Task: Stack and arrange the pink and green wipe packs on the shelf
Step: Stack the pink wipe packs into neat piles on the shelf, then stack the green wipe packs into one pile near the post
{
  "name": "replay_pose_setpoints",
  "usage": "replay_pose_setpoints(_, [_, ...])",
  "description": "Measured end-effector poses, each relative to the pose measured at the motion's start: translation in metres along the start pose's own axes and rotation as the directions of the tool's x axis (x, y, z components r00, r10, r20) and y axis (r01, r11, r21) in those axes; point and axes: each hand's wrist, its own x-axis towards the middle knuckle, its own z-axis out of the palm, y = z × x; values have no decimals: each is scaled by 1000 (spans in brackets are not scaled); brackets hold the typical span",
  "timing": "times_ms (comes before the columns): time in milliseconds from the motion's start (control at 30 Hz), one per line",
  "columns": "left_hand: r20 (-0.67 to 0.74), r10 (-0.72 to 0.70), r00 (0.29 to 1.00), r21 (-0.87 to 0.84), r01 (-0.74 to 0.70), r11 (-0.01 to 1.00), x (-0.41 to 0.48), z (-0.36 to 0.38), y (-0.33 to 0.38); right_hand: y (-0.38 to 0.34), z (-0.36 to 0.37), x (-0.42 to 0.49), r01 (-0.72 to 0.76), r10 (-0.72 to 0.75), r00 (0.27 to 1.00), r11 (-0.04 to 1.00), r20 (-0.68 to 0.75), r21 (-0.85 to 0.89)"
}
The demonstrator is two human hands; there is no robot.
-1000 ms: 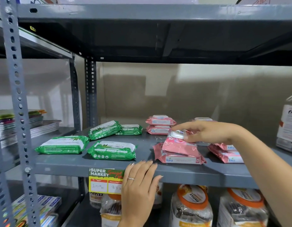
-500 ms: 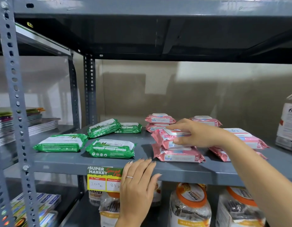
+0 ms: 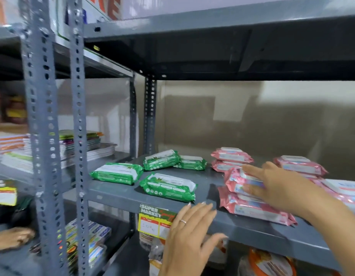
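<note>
Several green wipe packs lie on the left half of the grey shelf: two in front and two behind. Pink packs fill the right half. A front stack has a bottom pack and a top pack. My right hand lies flat on that top pack with fingers spread. Another pink stack sits behind, and more pink packs lie further right, partly hidden by my arm. My left hand rests on the shelf's front edge, fingers apart.
A yellow and green price tag hangs from the shelf edge beside my left hand. Perforated grey uprights stand at the left, with stacked books beyond. Bagged goods sit below. Another person's hand shows at the bottom left.
The pink pack my right hand gripped now rests on the front stack, and the hand has flattened over it. The camera has swung left. My left hand has stayed at the shelf edge.
</note>
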Motion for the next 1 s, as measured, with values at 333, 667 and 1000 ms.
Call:
replay_pose_setpoints(333, [242,-358,902,490,205,847,-4,-152,-89,-107,-11,-34,371,-374,838,924,-397,-87])
replay_pose_setpoints(667, [479,-164,863,375,-32,926,-18,-149,-134,-274,-11,103,466,-443,884,800,-151,378])
replay_pose_setpoints(1000, [457,-81,886,326,-82,942,-25,-144,-154,-311,25,146,294,-355,927,889,120,352])
